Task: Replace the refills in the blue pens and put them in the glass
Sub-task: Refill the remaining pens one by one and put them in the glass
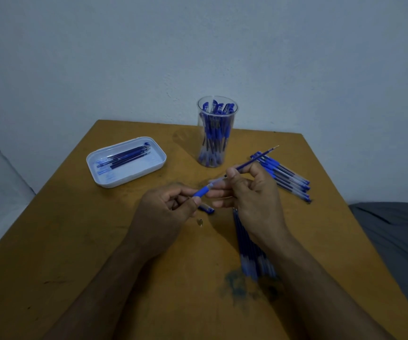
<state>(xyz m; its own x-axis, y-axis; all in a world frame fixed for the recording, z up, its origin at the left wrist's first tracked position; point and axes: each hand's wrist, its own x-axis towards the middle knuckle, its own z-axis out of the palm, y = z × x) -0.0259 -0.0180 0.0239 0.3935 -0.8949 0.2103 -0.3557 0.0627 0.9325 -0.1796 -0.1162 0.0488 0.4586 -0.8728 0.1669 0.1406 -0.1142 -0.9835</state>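
The pen barrel is pinched at its blue rubber sleeve by the curled fingers of the left hand; that grip is closed on it, not loose. A refill is pinched between thumb and forefinger of the right hand, tip pointing up and away toward the glass. Whether the refill's lower end is inside the barrel cannot be told; motion blur hides the join.

Judged step: a refill being drawn out of, or fed into, the barrel. For this to go well, the barrel should be kept steady and the refill held in line with it, so the thin tube is not bent; the pinch should be light.

The glass, already packed with blue pens, stands behind the hands. Right of the glass, a row of pens lies on the table. Left of the glass is a white tray holding refills. In front of the glass, under the hands, a pen cap and a small metal tip lie; a bundle of refills is partly covered by the right wrist.
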